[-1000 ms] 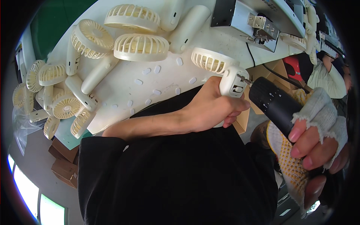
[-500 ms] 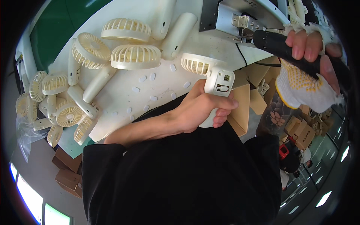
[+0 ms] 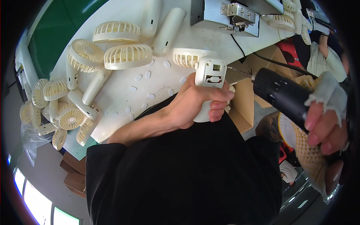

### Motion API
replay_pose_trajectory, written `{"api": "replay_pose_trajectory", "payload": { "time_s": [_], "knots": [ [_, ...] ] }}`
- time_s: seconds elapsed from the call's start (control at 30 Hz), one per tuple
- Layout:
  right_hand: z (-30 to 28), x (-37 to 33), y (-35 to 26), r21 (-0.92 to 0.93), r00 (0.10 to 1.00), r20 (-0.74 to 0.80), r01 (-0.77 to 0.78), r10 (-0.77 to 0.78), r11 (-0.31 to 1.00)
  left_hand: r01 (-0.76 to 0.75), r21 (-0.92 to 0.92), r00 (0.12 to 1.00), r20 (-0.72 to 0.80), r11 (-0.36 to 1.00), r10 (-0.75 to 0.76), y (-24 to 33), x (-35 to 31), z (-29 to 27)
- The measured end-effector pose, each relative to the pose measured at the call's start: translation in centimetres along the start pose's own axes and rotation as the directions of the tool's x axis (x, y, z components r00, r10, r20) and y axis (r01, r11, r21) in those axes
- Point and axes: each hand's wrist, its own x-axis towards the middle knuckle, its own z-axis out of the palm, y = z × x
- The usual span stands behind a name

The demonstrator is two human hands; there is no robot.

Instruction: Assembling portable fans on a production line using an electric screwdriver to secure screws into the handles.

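Note:
My left hand [image 3: 195, 99] is closed around the handle of a cream handheld fan [image 3: 210, 69], whose caged head points left and whose small digit display and slot face up. My right hand [image 3: 321, 129], in a white fingerless glove with yellow dots, grips a black electric screwdriver [image 3: 279, 93]. Its thin bit reaches left to the fan's upper handle, by the display; whether the tip touches I cannot tell. Several small pale oval pieces [image 3: 133, 89] lie scattered on the white table [image 3: 116, 88] left of my left hand.
More cream fans [image 3: 127, 56] lie along the table's far and left sides, piled at its left edge. A metal fixture [image 3: 236, 17] stands at the far right. Below the table's right edge sits an open cardboard box [image 3: 242, 108]. A dark cable [image 3: 281, 63] runs near the screwdriver. Another person [image 3: 328, 60] is at the far right.
The screwdriver has swung from the upper right down and around, its bit now pointing left at the fan. My left hand and the fan have shifted slightly left in the view.

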Motion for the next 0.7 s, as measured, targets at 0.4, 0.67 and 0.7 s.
{"api": "replay_pose_trajectory", "payload": {
  "time_s": [0.4,0.67,0.7],
  "knots": [
    [8.2,0.1,1.6,0.057,0.698,-0.716,0.035,0.016,0.998,0.004,-0.031,0.999,-0.041,1.000,-0.005,-0.3,0.5,0.3],
    [6.5,-1.4,3.0,0.006,0.774,-0.624,0.146,-0.111,0.989,0.021,-0.010,0.999,-0.046,1.000,-0.021,-0.2,0.6,0.4],
    [5.8,-1.6,2.5,-0.006,0.813,-0.572,0.126,-0.106,0.992,0.021,-0.016,0.999,-0.032,1.000,-0.022,-0.3,0.6,0.5]
  ]
}}
